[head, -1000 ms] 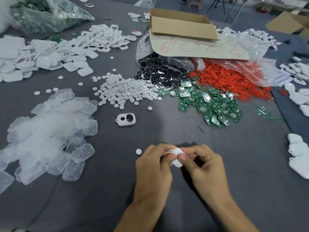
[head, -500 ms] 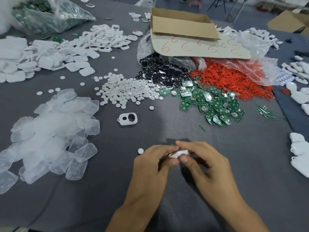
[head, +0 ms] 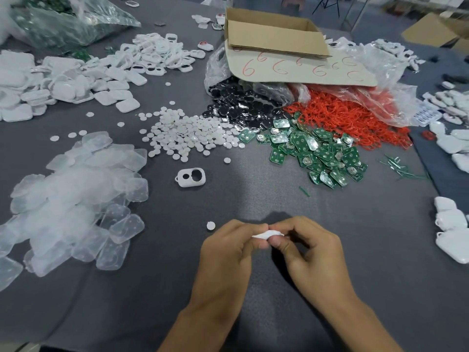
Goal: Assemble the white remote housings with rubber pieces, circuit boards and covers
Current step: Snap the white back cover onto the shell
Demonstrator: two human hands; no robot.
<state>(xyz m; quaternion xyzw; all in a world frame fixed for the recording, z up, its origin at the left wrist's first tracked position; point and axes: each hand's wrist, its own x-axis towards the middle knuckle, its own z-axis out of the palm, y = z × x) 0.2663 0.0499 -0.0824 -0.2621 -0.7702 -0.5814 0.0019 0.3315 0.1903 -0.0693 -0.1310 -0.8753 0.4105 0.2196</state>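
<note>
My left hand and my right hand meet at the table's near middle and both pinch one small white remote housing, seen edge-on between the fingertips; most of it is hidden. A single white housing front with two holes lies farther back on the grey table. Green circuit boards lie heaped at centre right. White round discs spread out beyond the lone housing. Translucent rubber pieces pile up at the left.
White covers and housing frames fill the far left. Black pieces and red rubber rings spill from plastic bags under a cardboard box. Assembled white remotes lie at the right edge. One loose disc sits by my left hand.
The housing has turned in my fingers from showing its flat face to lying edge-on. Both hands stayed close together at the same spot.
</note>
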